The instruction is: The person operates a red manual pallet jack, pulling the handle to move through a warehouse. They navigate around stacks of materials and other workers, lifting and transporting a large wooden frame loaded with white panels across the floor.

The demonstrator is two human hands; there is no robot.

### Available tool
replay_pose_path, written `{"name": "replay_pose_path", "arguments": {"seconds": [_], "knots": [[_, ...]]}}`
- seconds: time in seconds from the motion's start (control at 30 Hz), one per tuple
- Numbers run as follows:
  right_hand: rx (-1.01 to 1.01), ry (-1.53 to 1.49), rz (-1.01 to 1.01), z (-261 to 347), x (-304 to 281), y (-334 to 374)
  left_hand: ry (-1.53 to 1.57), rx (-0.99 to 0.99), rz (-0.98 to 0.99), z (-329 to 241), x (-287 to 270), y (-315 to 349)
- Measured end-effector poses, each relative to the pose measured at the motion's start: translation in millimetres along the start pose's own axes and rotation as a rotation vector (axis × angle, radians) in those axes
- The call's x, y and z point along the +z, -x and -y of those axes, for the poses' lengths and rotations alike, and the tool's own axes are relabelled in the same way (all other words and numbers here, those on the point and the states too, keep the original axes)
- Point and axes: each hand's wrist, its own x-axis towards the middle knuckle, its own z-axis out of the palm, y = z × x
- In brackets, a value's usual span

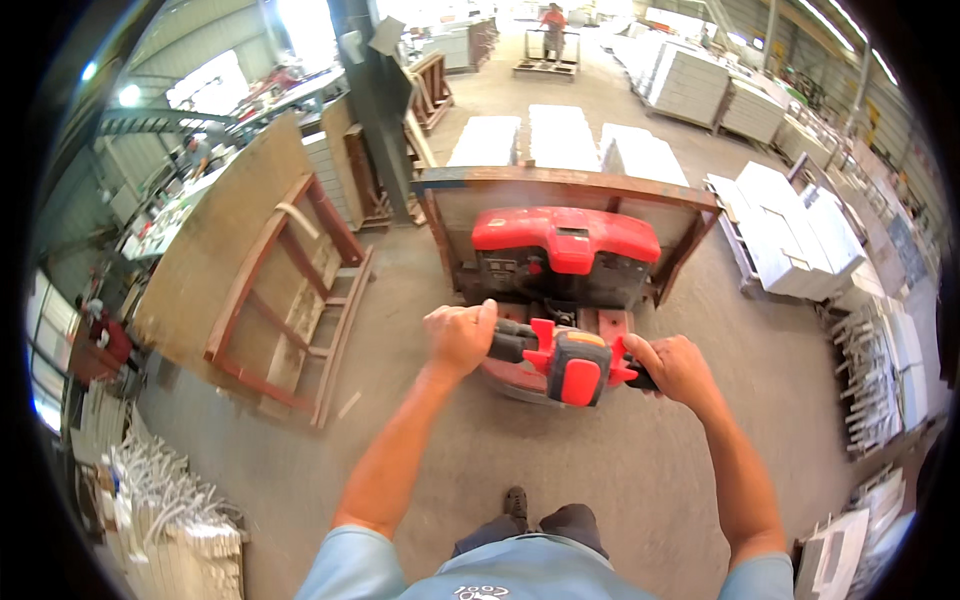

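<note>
Close in, the left hand [460,338] and right hand [675,366] curl around the black grips [512,342] of a smooth red-and-black control handle [580,370], which sits between them. Past it stands a rounded, glossy red-and-black machine body [570,255], then a rust-brown rectangular frame [640,188] and, farther off, flat-topped white stacks [562,140].

Person's own kit, head view: light-blue short-sleeved shirt [530,568], plain fabric. Left sleeve [350,565] and right sleeve [752,578] same blue, loose cut, plain hems, forearms bare below. Left hand [462,337] and right hand [676,367] both bare. White print [482,592] on shirt front: lettering plus small rounded graphic, partly cut by the lower picture edge. Trousers [574,524] dark, greyish navy, matte. One shoe [516,502] visible: dark, near black, rounded toe, some lighter detail on top, too small to resolve.
</note>
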Motion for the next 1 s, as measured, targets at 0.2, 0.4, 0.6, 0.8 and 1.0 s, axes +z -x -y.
{"name": "replay_pose_path", "arguments": {"seconds": [0.2, 0.4, 0.6, 0.8, 1.0], "knots": [[0.096, 0.073, 0.055, -4.4, -1.9, -38.5, -0.004, 0.012, 0.005, 24.1, 22.8, -28.8], [-0.284, 0.402, -0.03, -37.5, 0.0, -51.7, -0.043, 0.119, 0.033, 41.1, 42.2, -39.6], [-0.307, 0.17, -0.156, -50.7, -15.0, -54.4, 0.018, -0.081, 0.094, 27.1, 53.5, -46.2], [-0.142, 0.088, -0.045, -83.5, -2.1, -110.6, 0.035, -0.119, 0.049, 42.8, 97.3, -65.8], [-0.087, 0.039, -0.061, -98.4, -53.5, -174.1, 0.03, -0.099, 0.054, 40.4, 128.7, -143.9]]}}
